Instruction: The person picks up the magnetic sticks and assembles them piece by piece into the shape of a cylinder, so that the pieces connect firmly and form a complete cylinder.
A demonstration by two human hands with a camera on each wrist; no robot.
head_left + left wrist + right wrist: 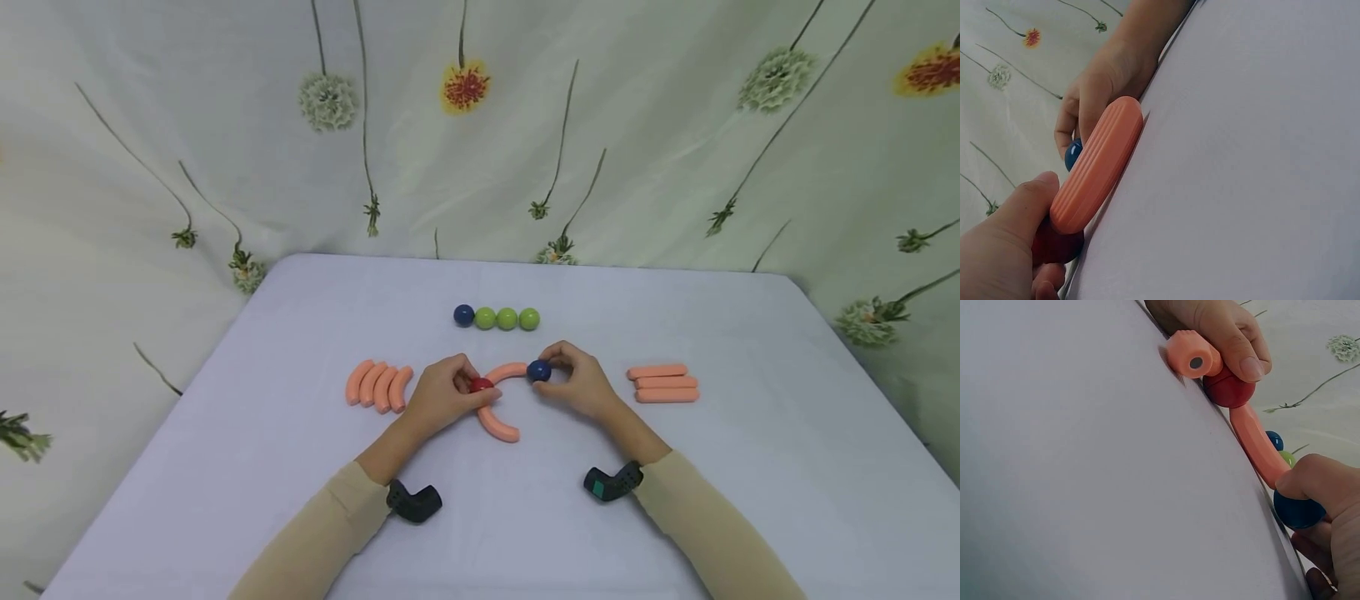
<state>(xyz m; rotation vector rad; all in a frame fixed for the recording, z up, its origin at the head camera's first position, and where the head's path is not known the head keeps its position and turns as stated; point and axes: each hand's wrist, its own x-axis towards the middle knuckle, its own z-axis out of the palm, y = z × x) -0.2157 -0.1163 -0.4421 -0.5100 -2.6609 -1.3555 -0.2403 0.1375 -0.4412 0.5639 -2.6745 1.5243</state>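
Note:
My left hand (446, 392) grips a red ball (481, 384) between thumb and fingers, low over the table. Two curved orange sticks meet that ball: the upper stick (507, 372) runs right toward a dark blue ball (538, 371), and the lower stick (498, 426) bends down toward me. Thumb and fingers of my right hand (581, 382) pinch the blue ball at the upper stick's far end. In the right wrist view the lower stick's free end (1195, 362) shows a round grey spot. Ridges run along the near curved stick (1099, 165) in the left wrist view.
Several curved orange sticks (378, 386) lie side by side left of my left hand. Straight orange sticks (666, 383) are stacked right of my right hand. Farther back, another dark blue ball (463, 315) and green balls (507, 318) form a row on the white table (300, 325).

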